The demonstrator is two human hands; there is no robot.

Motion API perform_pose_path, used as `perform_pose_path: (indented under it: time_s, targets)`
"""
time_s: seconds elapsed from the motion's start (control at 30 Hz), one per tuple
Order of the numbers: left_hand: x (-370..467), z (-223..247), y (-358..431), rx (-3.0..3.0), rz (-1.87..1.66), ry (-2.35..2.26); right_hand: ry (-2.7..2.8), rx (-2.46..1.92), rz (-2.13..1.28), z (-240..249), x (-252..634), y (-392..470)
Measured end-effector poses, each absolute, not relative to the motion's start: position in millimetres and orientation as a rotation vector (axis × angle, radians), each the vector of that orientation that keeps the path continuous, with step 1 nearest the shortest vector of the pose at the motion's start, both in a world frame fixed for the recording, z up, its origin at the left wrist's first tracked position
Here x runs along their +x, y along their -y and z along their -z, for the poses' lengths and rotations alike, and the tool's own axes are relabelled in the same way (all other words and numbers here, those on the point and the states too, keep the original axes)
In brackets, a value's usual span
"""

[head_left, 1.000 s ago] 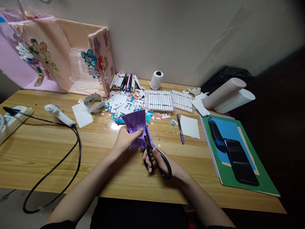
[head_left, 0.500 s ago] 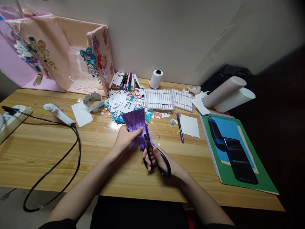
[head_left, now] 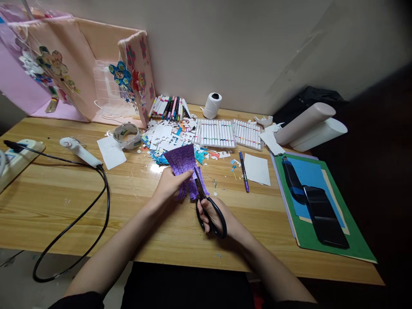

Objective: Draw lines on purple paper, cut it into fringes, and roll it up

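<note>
Desk point(head_left: 174, 244), two hands point(head_left: 170, 184) point(head_left: 216, 216), one scissors point(head_left: 201, 189), seemingly one purple paper point(head_left: 180, 159)

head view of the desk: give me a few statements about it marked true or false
1. The left hand holds purple patterned paper. True.
2. That paper's lower edge is uncut. False: it is cut and fringed.
3. The right hand holds nothing. False: the right hand holds black-handled metal scissors.
4. A white cone-shaped thread spool stands upright near the grey wall. True.
5. A slim blue-and-purple pen lies on the wooden desk. True.
</note>
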State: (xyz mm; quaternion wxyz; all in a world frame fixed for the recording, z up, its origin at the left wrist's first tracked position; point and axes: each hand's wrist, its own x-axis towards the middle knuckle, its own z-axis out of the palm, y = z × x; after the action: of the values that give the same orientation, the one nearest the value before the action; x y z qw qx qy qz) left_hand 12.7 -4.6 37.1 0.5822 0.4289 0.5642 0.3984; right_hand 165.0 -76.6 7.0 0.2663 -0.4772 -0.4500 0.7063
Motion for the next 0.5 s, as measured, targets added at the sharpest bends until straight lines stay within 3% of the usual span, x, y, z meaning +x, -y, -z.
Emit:
perform_pose_path:
  time_s: [0.5]
  targets:
    - [18,-39,6,0.795,-0.882,-1.167,1.197,-1.245,-1.901,3,161,78]
